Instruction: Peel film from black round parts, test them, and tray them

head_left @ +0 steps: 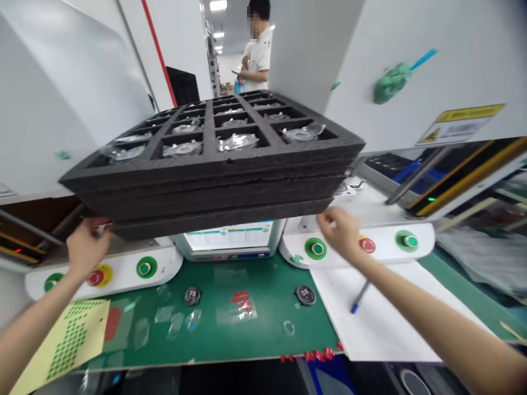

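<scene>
Above the green counter [263, 307], strewn with a blue pen [359, 297] and sticker sheets [68, 340], a stack of black foam trays [214, 181] hung between both hands, left hand [87, 247] and right hand [340, 233] grasping its underside.

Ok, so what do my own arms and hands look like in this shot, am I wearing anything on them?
Both forearms are bare as far as the picture shows: no sleeves, gloves, watch or wristband in view. The left hand and right hand are bare too, with no rings visible, though the image is slightly blurred. The upper arms are out of frame.
</scene>
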Demonstrator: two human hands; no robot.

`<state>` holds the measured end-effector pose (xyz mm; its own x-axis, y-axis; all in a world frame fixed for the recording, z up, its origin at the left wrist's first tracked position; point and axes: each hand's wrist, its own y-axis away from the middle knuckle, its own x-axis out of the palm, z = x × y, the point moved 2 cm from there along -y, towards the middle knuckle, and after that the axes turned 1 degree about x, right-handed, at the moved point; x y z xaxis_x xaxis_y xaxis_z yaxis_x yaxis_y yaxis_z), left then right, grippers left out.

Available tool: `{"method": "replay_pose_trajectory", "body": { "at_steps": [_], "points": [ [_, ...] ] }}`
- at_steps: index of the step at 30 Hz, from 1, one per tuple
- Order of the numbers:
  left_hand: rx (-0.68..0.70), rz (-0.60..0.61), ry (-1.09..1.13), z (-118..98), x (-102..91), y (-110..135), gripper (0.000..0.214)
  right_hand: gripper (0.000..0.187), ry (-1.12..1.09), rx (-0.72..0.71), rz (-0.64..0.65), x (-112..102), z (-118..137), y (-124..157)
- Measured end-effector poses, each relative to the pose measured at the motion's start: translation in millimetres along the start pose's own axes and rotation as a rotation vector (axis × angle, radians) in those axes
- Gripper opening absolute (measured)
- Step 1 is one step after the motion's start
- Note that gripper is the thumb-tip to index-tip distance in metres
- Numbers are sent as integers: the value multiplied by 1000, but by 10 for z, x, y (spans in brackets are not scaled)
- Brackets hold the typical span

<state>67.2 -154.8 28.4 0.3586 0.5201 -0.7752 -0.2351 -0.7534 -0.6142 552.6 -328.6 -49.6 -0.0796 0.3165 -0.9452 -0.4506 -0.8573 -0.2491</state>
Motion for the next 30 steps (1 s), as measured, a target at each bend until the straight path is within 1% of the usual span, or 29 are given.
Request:
{"method": "replay_pose_trajectory", "body": {
  "at_steps": [1, 2, 3, 4, 5, 7, 9, 11, 13, 17, 19, 21, 24, 26, 28, 30],
  "points": [
    [-16, -52, 5, 79, -30, 160, 18, 21, -9, -73, 91, 140, 219, 242],
    [-12, -91, 19, 113, -40, 329, 17, 26, -23, -154, 181, 281, 452, 458],
    [15, -104, 39, 105, -33, 497, 18, 30, -36, -224, 259, 415, 686, 635],
    [63, -85, 65, 62, -14, 658, 18, 32, -43, -270, 316, 534, 907, 762],
    [124, -39, 96, -6, 15, 807, 18, 33, -41, -286, 356, 635, 1103, 836],
    [263, 100, 163, -175, 84, 1057, 19, 31, -26, -274, 398, 779, 1396, 859],
    [388, 264, 227, -337, 160, 1239, 19, 28, -6, -228, 415, 861, 1549, 802],
    [459, 408, 279, -460, 242, 1355, 20, 26, 9, -180, 425, 914, 1602, 754],
    [478, 529, 324, -545, 336, 1415, 23, 26, 13, -136, 436, 963, 1614, 747],
    [468, 761, 425, -655, 547, 1441, 30, 27, -29, -62, 448, 1053, 1659, 777],
    [435, 859, 482, -687, 640, 1431, 34, 27, -84, -51, 442, 1062, 1686, 788],
    [366, 919, 547, -704, 698, 1417, 34, 27, -160, -69, 422, 1019, 1687, 830],
    [202, 929, 684, -734, 679, 1401, 29, 34, -299, -132, 359, 840, 1610, 1031],
    [63, 914, 814, -795, 585, 1413, 30, 46, -402, -176, 291, 664, 1519, 1272],
    [-91, 915, 973, -910, 441, 1454, 35, 55, -520, -208, 209, 471, 1427, 1563],
    [-238, 945, 1134, -1082, 273, 1528, 40, 55, -646, -224, 123, 286, 1359, 1851]
  ]
}}
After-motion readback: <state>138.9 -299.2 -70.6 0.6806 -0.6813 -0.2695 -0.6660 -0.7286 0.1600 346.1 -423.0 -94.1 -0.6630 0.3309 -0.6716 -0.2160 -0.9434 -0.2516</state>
